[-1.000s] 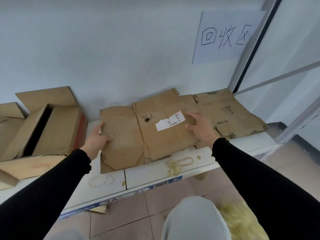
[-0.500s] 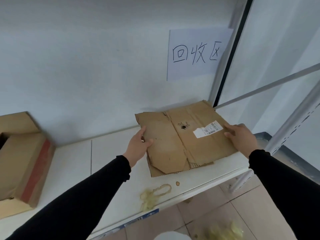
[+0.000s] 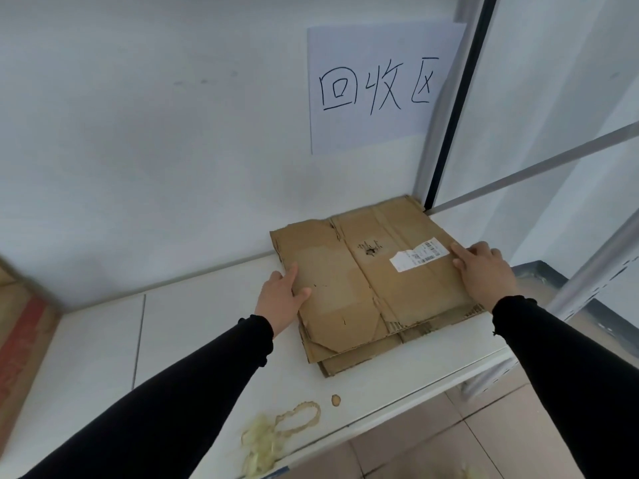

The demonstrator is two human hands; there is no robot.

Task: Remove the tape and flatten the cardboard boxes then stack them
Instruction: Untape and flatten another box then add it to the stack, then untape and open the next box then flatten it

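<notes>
A flattened cardboard box (image 3: 377, 288) with a white shipping label (image 3: 420, 254) lies on top of another flattened sheet (image 3: 349, 365) at the right end of the white shelf (image 3: 193, 326). My left hand (image 3: 281, 299) holds the top sheet's left edge, thumb on top. My right hand (image 3: 482, 271) rests on its right edge, index finger and thumb lying on the upper face. A crumpled wad of removed tape (image 3: 264, 442) and a tape loop (image 3: 301, 414) lie near the shelf's front edge.
A brown box with red tape (image 3: 20, 344) stands at the far left, blurred. A handwritten paper sign (image 3: 380, 88) hangs on the wall above the stack. Metal shelf posts (image 3: 587, 274) rise at the right. A small scrap (image 3: 335, 400) lies by the tape.
Both hands have carried the flattened cardboard to the right along the shelf and set it down on the other sheet under the sign. The view has turned right with them.
</notes>
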